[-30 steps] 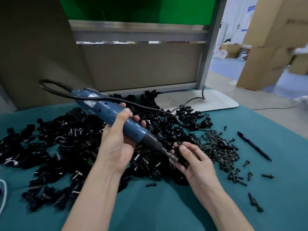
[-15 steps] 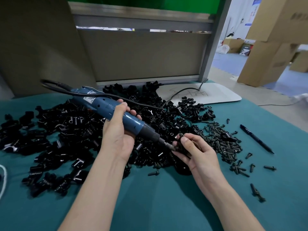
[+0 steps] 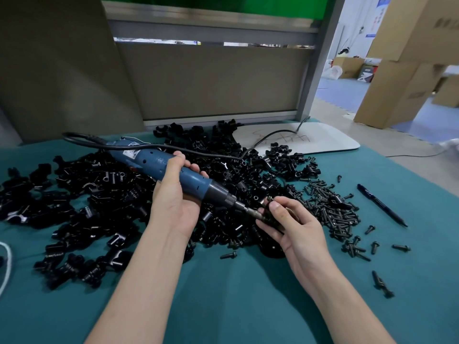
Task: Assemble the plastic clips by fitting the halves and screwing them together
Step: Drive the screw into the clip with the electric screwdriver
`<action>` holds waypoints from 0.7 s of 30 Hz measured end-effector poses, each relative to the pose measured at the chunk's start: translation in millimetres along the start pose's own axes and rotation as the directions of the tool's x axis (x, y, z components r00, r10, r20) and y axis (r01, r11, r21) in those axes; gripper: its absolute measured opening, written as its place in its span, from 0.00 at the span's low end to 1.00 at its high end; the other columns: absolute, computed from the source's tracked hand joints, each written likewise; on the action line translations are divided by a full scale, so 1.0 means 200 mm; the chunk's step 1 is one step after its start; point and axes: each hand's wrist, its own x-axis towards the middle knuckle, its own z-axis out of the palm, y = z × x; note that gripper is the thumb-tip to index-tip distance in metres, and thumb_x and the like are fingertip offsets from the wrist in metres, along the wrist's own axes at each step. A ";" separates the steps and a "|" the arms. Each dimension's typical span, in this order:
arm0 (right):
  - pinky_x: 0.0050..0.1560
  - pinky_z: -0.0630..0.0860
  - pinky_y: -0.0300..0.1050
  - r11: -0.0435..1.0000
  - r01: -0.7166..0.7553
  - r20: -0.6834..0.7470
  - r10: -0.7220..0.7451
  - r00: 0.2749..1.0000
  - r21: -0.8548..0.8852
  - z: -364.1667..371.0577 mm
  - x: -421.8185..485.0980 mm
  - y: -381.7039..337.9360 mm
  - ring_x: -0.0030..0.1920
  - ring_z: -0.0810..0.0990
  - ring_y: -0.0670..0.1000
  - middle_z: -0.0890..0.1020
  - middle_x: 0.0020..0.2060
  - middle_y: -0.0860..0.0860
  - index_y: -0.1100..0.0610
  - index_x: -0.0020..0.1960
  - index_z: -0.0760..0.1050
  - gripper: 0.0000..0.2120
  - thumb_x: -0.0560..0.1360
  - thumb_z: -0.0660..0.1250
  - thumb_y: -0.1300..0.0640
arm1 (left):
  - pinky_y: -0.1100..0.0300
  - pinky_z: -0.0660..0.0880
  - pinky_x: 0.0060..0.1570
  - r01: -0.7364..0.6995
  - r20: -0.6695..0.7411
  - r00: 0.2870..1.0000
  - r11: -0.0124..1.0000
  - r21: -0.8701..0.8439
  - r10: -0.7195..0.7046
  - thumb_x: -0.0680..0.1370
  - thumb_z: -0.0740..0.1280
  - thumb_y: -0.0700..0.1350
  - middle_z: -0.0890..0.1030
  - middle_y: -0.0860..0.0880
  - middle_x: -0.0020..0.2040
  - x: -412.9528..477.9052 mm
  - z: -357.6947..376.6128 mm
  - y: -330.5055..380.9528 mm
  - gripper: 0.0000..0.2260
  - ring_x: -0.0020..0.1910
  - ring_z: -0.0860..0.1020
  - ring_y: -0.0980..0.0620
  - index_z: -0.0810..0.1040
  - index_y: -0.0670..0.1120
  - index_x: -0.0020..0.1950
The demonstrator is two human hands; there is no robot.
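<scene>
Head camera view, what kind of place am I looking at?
Probably a factory or warehouse assembly bench: heaps of black plastic clip parts and screws on a green mat, a corded electric screwdriver, stacked cardboard boxes behind.

a: what does the person wear on the arms?
b: bare skin is all that shows. the left forearm [image 3: 149,276] and the right forearm [image 3: 330,289] are both uncovered from the wrists to the bottom edge of the view.
a: and the grips?
b: bare as well. the left grip [image 3: 173,202] and the right grip [image 3: 293,227] are slim, with long fingers and faint creases at the knuckles.
a: any detail on the nails?
b: the right thumbnail [image 3: 274,206] shows, short and plain. the others are too small to tell.
</scene>
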 end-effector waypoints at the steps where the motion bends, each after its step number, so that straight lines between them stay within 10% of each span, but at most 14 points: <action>1: 0.50 0.84 0.50 1.000 0.006 0.001 -0.006 1.000 -0.008 0.00 0.00 0.00 0.51 0.87 0.57 0.85 0.45 0.55 0.56 0.46 0.87 0.14 0.62 0.80 0.53 | 0.58 0.80 0.41 0.002 0.000 1.000 1.000 0.000 -0.002 0.77 0.72 0.41 0.78 0.52 0.36 0.00 0.00 0.00 0.06 0.32 0.78 0.56 0.76 0.46 0.48; 21: 0.52 0.84 0.51 0.999 0.040 -0.005 -0.040 0.999 -0.032 -0.01 0.00 0.00 0.52 0.87 0.58 0.86 0.44 0.53 0.55 0.47 0.87 0.15 0.62 0.80 0.51 | 0.57 0.80 0.41 0.041 -0.004 0.999 0.999 -0.008 -0.041 0.77 0.72 0.41 0.78 0.51 0.35 0.00 0.01 -0.03 0.07 0.32 0.78 0.55 0.75 0.45 0.44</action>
